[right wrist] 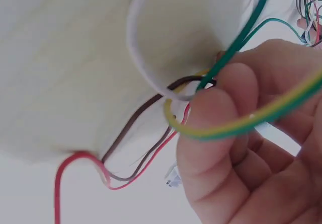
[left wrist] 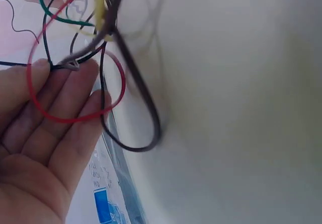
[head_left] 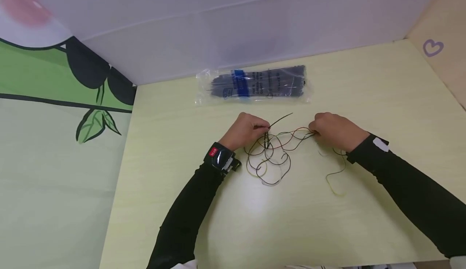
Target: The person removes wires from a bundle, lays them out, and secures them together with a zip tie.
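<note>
Between my hands lies a loose tangle of thin coloured wires [head_left: 290, 166]. My left hand [head_left: 247, 130] pinches the gathered wires at the tangle's top, thumb against fingertips. From that pinch a thin black strip [head_left: 281, 119] juts up to the right; whether it is a cable tie or a wire I cannot tell. A red wire [left wrist: 70, 120] loops past the left fingers in the left wrist view. To the right, my right hand [head_left: 336, 130] pinches several wires, among them a green wire [right wrist: 234, 48] and a yellow-green wire [right wrist: 201, 133]. Loose ends hang below it.
A clear plastic bag of dark cable ties [head_left: 276, 83] lies behind the hands, near the pale back wall [head_left: 255, 34]. The light wooden table [head_left: 255, 228] extends around the wires. A printed panel [head_left: 65, 180] borders its left side.
</note>
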{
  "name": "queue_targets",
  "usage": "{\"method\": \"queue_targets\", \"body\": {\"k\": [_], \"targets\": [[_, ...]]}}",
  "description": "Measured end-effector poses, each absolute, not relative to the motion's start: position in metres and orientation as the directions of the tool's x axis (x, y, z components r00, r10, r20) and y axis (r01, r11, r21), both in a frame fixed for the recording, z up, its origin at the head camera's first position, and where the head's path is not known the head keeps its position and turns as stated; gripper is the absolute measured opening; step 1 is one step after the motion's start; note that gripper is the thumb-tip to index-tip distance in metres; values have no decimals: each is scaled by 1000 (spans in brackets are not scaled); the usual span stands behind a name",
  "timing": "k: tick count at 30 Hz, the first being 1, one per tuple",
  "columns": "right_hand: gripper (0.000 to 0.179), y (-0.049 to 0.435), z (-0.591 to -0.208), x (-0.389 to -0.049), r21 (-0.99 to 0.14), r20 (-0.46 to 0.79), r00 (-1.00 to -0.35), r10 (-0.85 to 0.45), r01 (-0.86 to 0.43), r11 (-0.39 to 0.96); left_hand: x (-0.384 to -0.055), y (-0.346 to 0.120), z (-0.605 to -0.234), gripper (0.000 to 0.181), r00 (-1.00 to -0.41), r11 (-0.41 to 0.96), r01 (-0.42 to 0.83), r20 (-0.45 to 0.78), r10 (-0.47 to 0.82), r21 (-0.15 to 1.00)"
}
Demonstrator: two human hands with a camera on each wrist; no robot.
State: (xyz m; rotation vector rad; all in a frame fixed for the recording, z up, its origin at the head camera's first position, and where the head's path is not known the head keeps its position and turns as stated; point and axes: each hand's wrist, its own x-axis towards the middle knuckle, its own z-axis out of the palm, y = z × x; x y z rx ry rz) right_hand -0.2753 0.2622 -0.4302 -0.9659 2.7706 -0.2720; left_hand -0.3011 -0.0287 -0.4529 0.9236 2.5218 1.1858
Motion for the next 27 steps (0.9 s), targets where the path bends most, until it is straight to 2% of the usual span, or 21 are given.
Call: {"method": "queue_targets", "body": {"k": [6,12,18,27], "targets": [[28,262,-431,-276,-286,-150,-764,-627,-574,768,-301,-26,-452,16,-788,480,466,102,607,743],[28,260,-430,-276,-287,-155,-774,-614,-559,778,-301,-24,-452,16,-799,477,463,119,589,747],[30,256,-433,-278,-311,-154,-755,-637,-575,757,-299,-17,-448,16,-807,495,485,152,570,721],[26,257,-429,-279,-323,-185,-763,-619,-548,772,-297,-14,-447,16,-825,532,465,129,550,708]]}}
